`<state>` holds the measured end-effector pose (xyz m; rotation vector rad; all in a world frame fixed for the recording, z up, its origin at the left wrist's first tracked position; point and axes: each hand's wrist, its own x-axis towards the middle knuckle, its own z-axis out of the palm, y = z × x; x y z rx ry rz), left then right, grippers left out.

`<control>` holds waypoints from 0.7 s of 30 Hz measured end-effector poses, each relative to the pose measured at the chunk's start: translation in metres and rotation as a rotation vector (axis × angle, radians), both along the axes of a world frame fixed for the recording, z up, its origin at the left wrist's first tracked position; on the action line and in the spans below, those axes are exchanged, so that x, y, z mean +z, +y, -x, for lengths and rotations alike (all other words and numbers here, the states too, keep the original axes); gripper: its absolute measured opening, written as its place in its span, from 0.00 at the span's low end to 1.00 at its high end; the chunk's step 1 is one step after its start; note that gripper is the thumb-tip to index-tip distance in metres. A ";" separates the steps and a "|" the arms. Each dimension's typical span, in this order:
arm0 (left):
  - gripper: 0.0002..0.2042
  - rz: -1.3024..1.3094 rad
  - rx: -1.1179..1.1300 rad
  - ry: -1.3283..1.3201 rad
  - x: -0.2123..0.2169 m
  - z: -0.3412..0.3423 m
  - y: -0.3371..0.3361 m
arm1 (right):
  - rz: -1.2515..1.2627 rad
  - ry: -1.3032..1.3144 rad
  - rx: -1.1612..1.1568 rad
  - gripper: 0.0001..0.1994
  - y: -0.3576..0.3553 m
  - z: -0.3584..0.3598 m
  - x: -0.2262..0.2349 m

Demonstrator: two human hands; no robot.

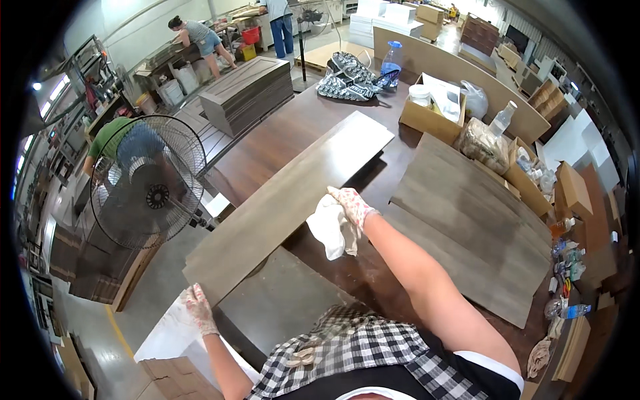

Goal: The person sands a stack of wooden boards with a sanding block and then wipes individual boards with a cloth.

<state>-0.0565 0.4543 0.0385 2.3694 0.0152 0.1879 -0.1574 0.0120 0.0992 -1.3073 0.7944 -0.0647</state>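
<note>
A long grey-brown wooden board (287, 203) lies diagonally across the brown table (250, 157) in front of me. My left hand (200, 311), in a patterned glove, grips the board's near left corner. In my right hand (353, 205), gloved alike, is a bunched white cloth (329, 228), held at the board's right-hand edge. Part of the cloth hangs past that edge. Under the board's near end, a darker grey panel (277, 303) shows close to my body. More grey-brown boards (470, 220) lie on the table to my right.
A standing fan (157, 193) is at the left, with a person in green behind it. Stacked panels (247, 97) stand beyond the table. At the back are a patterned bag (348, 79), a blue-capped bottle (392, 61) and cardboard boxes (430, 127). Two other people work farther off.
</note>
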 end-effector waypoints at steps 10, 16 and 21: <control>0.27 0.231 0.032 0.090 -0.007 -0.007 -0.028 | 0.239 -0.069 0.028 0.20 -0.010 -0.022 -0.009; 0.22 -0.182 -0.191 -0.628 0.035 0.012 -0.115 | 0.727 -0.281 -0.566 0.12 -0.009 0.098 -0.025; 0.19 0.225 -0.892 -0.229 0.047 0.088 -0.283 | 1.577 0.414 -0.136 0.14 -0.031 0.197 -0.009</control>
